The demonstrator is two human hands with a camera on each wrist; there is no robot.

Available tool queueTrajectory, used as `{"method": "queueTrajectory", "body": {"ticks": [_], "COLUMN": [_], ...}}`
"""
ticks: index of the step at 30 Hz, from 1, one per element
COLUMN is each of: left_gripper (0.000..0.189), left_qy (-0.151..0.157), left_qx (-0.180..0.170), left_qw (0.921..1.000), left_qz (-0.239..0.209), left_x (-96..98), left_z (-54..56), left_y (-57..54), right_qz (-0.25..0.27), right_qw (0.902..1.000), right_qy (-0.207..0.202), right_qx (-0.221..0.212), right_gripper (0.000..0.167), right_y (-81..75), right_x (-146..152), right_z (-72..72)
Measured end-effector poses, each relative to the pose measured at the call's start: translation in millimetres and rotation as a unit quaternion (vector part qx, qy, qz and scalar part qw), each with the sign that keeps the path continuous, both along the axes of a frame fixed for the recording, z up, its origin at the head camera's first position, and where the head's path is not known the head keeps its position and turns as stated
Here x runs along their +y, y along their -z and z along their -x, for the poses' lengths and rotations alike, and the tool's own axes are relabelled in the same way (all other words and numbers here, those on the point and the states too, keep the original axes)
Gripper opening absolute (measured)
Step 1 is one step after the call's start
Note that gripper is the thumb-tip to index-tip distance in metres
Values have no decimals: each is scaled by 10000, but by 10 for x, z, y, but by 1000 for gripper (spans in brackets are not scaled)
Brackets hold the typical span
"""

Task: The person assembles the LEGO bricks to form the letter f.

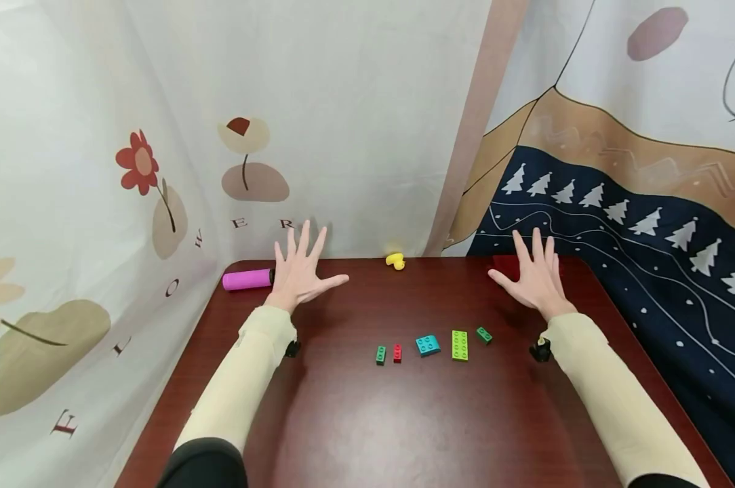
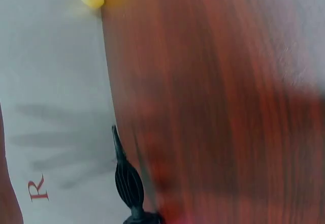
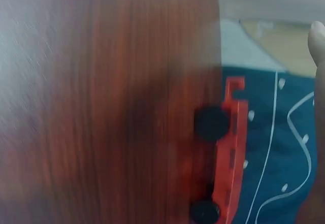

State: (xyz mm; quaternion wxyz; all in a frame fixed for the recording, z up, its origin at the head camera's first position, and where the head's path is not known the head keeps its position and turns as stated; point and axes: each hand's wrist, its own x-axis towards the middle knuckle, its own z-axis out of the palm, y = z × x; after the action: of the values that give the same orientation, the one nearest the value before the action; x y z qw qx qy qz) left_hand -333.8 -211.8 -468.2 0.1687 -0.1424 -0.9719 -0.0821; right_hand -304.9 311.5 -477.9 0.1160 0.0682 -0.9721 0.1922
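My left hand (image 1: 297, 271) hovers over the table's far left, fingers spread and straight, holding nothing. Behind it lies a magenta cylinder (image 1: 247, 280), partly hidden; in the left wrist view a black ribbed, pointed piece (image 2: 129, 183) shows nearby. With fingers likewise extended, my right hand (image 1: 535, 274) is above the far right and grips nothing. A red toy vehicle base with black wheels (image 3: 231, 158) sits below it, mostly covered in the head view. Between the hands are a small dark green brick (image 1: 381, 355), a red brick (image 1: 397, 353), a blue brick (image 1: 428, 345), a lime brick (image 1: 460, 346) and another green brick (image 1: 484, 335).
A yellow toy duck (image 1: 396, 261) sits at the back edge of the dark red-brown table (image 1: 380, 427). Printed curtains (image 1: 355, 122) hang directly behind the table and along its left side. A navy section with white trees (image 1: 624, 271) borders the right.
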Motion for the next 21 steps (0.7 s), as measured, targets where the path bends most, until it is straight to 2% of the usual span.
{"method": "queueTrajectory", "body": {"ticks": [6,13,18,21], "left_gripper": [116,116,113,109], "left_qy": [394,719,907,1107], "left_qx": [-241,-272,-496,-753], "left_qw": [9974,9916,9844,9767], "left_qz": [-547,-1040,-1422,-1677], "left_x": [102,245,330,368], "left_z": [-170,-389,-564,-647], "left_y": [53,135,255,314], "right_qz": [531,853,1208,1372], "right_qw": [9979,9919,9808,9730], "right_qy": [-377,-936,-1532,-1856], "right_qx": [55,-92,-61,-42], "right_gripper": [102,100,97,95], "right_y": [12,66,103,127], "right_x": [-232,-619,-900,-1074], "right_z": [-172,-424,-600,-699]}}
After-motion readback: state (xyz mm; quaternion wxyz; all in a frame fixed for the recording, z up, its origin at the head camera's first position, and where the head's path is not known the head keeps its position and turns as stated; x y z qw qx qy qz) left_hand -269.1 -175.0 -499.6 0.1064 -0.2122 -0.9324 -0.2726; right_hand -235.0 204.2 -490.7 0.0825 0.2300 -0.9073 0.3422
